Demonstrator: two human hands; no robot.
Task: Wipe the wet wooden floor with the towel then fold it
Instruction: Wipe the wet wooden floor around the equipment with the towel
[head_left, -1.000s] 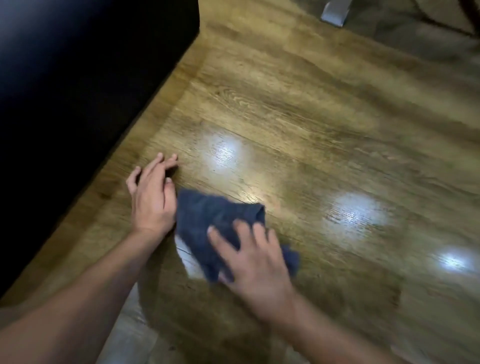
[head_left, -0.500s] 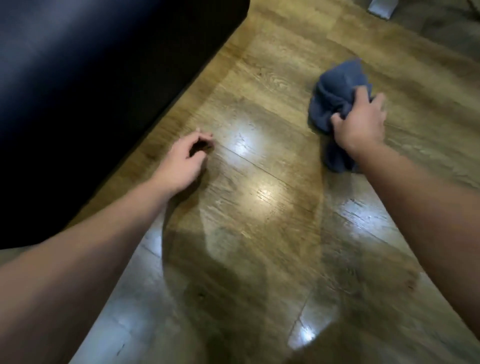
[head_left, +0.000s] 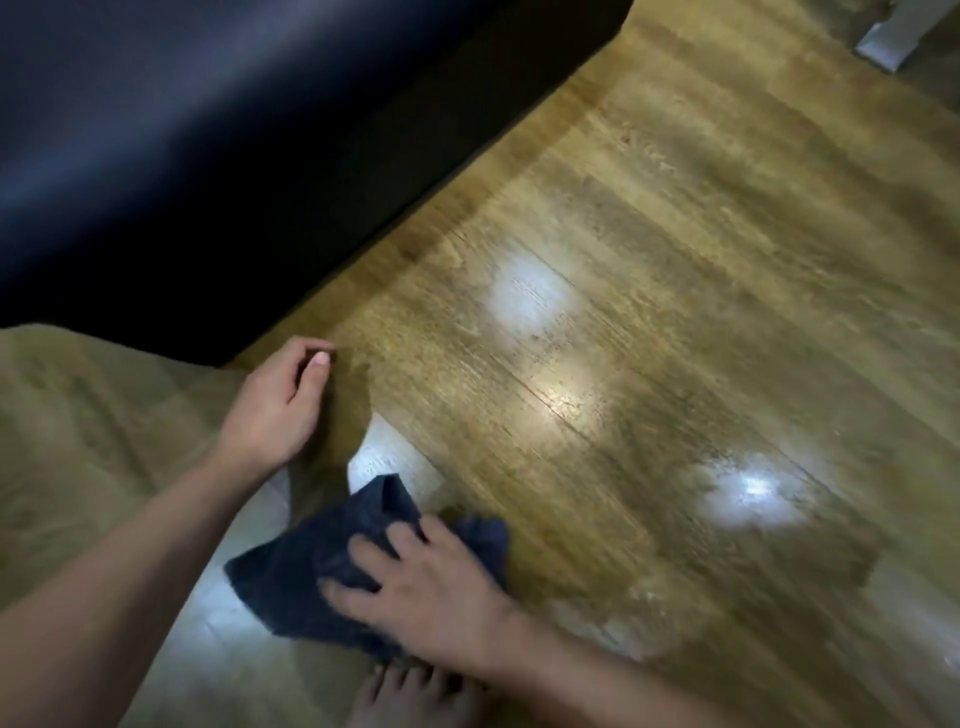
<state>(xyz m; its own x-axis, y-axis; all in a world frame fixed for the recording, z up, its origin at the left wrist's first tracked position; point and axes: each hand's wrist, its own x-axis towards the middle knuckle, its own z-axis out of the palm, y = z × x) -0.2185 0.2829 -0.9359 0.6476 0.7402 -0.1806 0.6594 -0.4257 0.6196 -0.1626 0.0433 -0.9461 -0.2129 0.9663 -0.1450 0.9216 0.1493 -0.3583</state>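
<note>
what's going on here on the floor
A person is crouched over a wooden floor, wiping it with a dark blue towel. The right hand presses flat on the bunched towel near a bare foot. The left hand rests on the floor beside a dark piece of furniture, fingers loosely curled and holding nothing. Shiny patches show on the boards. The towel is crumpled, not yet folded.
</note>
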